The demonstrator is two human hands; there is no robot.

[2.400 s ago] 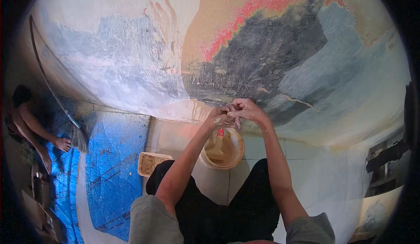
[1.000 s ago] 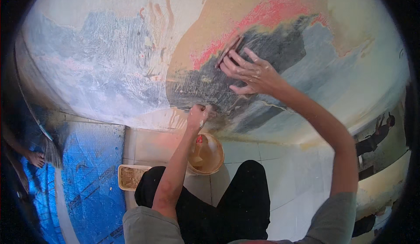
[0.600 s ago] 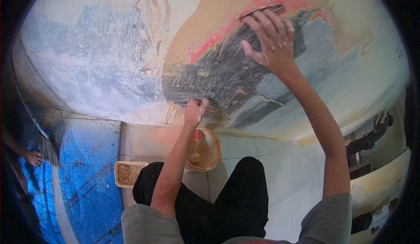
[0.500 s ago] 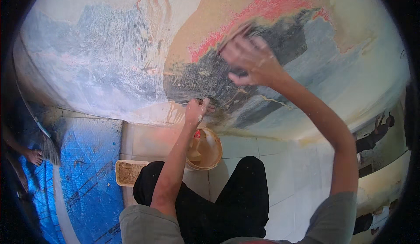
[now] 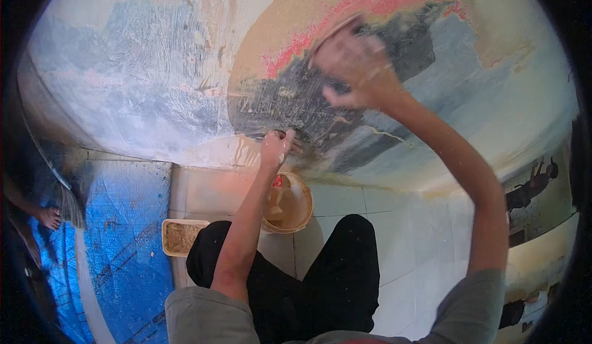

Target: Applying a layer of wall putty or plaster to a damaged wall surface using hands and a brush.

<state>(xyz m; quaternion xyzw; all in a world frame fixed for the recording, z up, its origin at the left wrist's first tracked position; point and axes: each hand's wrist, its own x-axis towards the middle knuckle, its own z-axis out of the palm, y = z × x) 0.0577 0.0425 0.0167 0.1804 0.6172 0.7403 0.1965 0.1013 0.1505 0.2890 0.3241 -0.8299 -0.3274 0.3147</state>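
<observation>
A patchy painted wall (image 5: 154, 78) fills the upper view, with grey, tan, pink and whitish areas. High on its dark grey patch (image 5: 407, 54), my right hand (image 5: 361, 69) is closed on a thin flat sheet (image 5: 333, 38) whose long edge shows past the fingers. Motion smears this hand, and the sheet's kind is unclear. Lower down, my left hand (image 5: 276, 148) touches the bottom of the dark patch, its fingers curled in. Whatever the left fingers may hold is hidden. Pale smudges mark that hand. Just beneath it, a round bucket (image 5: 308, 211) contains brownish liquid and a few pieces.
Beside my left knee is a shallow rectangular tray (image 5: 165, 238) with brown, crumbly contents. A blue sheet (image 5: 126, 220) covers the floor at left, where a broom (image 5: 71, 207) and another person's foot (image 5: 49, 219) show. Pale tiles (image 5: 401, 245) lie on the right.
My right hand has shifted slightly up and to the right along the wall with the thin sheet. The left hand stays at the same spot. The whole view has tilted a little.
</observation>
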